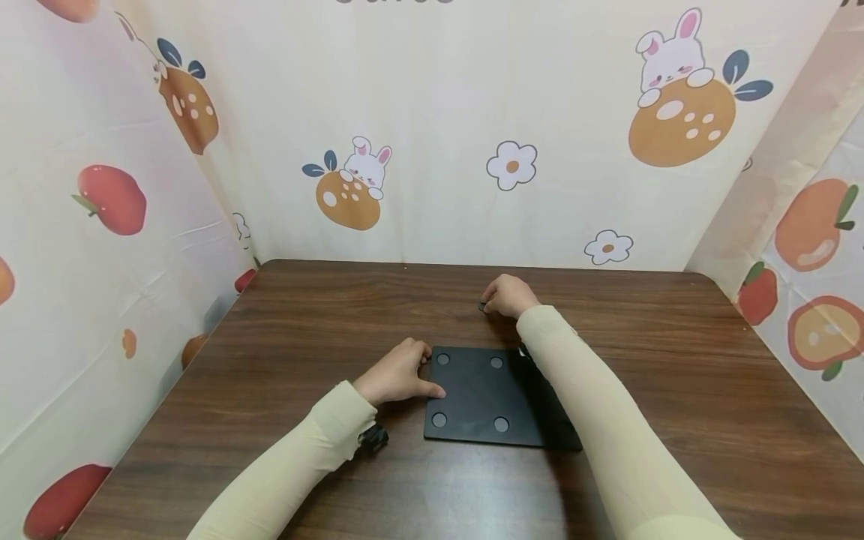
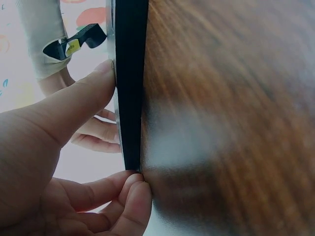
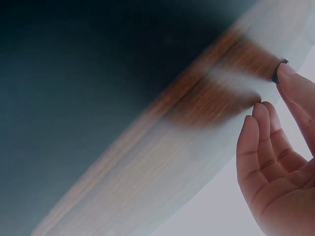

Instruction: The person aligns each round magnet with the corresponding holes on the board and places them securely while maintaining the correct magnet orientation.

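Observation:
A flat black rectangular board [image 1: 469, 394] with several grey round spots lies on the table. My left hand [image 1: 400, 373] holds its left side, the thumb on the upper face and the fingers curled at the far left corner. In the left wrist view the board's edge [image 2: 130, 88] runs between thumb and fingers. Beyond the board, my right hand [image 1: 511, 295] pinches a small dark piece [image 3: 279, 72] between thumb and forefinger, just over the wood. Its full shape is covered by the fingers. My right forearm hides the board's right part.
The brown wooden table [image 1: 324, 315] reaches back to a printed curtain [image 1: 432, 202], with more curtain on both sides. A small black device [image 1: 373, 437] sits at the left wrist, and another black device [image 2: 88, 38] is on the right sleeve.

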A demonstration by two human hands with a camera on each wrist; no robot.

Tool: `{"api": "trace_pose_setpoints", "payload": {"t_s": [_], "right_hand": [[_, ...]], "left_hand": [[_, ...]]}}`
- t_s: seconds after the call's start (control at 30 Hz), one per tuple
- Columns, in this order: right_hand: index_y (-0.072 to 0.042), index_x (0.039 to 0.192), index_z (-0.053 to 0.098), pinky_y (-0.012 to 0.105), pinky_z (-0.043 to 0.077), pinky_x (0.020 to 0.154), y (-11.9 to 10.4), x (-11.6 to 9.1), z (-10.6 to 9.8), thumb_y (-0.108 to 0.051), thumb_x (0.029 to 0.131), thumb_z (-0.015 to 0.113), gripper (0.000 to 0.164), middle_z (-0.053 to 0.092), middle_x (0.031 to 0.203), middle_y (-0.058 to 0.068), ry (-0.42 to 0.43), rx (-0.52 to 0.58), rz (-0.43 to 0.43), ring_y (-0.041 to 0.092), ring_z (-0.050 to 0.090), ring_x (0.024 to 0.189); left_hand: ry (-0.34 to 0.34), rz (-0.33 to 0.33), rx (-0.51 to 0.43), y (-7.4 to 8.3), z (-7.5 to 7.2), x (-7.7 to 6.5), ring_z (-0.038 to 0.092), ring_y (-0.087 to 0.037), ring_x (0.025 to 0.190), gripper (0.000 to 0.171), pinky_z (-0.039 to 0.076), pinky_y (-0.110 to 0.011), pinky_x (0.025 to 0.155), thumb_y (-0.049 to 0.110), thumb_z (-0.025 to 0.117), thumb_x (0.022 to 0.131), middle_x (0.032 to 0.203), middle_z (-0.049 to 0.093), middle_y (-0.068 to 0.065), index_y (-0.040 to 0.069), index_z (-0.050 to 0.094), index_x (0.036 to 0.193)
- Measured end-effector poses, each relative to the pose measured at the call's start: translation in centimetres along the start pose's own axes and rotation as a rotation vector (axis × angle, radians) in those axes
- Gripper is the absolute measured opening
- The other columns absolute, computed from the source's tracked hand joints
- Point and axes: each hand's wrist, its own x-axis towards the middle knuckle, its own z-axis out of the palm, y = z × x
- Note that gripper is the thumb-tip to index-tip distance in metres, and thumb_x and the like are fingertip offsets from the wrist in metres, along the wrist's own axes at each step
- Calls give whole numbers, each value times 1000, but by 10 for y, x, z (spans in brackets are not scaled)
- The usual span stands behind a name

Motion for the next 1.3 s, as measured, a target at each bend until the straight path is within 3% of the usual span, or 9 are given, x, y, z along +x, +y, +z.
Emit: {"api": "trace_pose_setpoints", "payload": {"t_s": [0.6,0.93,1.1,1.3], "right_hand": [[-9,103,76,36,52,76,3,-7,-5,-19,89,72,17,72,107,9,-12,-43,-36,22,62,89],[-7,111,74,43,53,85,14,-15,-15,-19,91,69,23,69,118,13,0,-35,-65,27,64,101],[-5,115,71,48,52,92,19,-25,-19,-16,93,66,26,67,121,16,3,20,-93,33,62,110],[-5,111,72,47,51,92,25,-36,-21,-16,93,65,22,68,117,15,39,87,-140,30,62,107]], "left_hand": [[-3,0,7,-1,2,1,56,-24,103,72,50,-39,91,39,85,75,115,57,-13,-3,56,125],[-6,14,4,-1,2,-1,56,-25,104,72,50,-40,90,38,85,75,117,57,-14,-3,56,126],[-2,4,-7,0,2,-1,56,-25,106,72,50,-40,92,38,85,76,118,57,-14,-3,56,127],[-3,-1,4,2,2,-2,56,-25,106,72,50,-40,92,37,85,76,118,57,-14,-3,55,128]]}}
